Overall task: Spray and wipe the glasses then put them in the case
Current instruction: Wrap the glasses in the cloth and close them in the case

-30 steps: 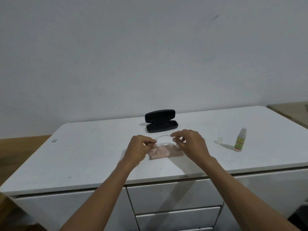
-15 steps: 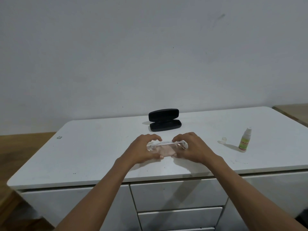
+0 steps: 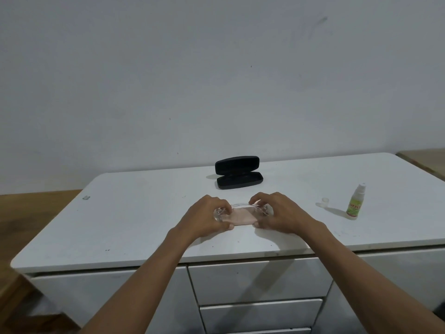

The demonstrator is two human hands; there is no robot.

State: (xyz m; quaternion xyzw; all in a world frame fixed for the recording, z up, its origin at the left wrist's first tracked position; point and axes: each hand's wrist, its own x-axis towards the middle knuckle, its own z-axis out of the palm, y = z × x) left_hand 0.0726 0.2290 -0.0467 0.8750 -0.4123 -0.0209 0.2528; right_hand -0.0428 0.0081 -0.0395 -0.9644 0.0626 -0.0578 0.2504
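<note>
The left hand (image 3: 206, 216) pinches the left end of the clear glasses (image 3: 242, 208), which sit just this side of the open black case (image 3: 238, 172), apparently on a pink cloth (image 3: 240, 216) on the white top (image 3: 134, 220). The right hand (image 3: 279, 213) grips their right end. Well right of the case stand a small cap (image 3: 323, 203) and the spray bottle (image 3: 355, 203).

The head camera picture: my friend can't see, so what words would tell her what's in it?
Two bare hands, left hand and right hand, hold clear-framed glasses over a folded pink cloth on a white cabinet top. Behind them a black hard glasses case lies open, and to the right stand a small green-labelled spray bottle and its clear cap.
</note>
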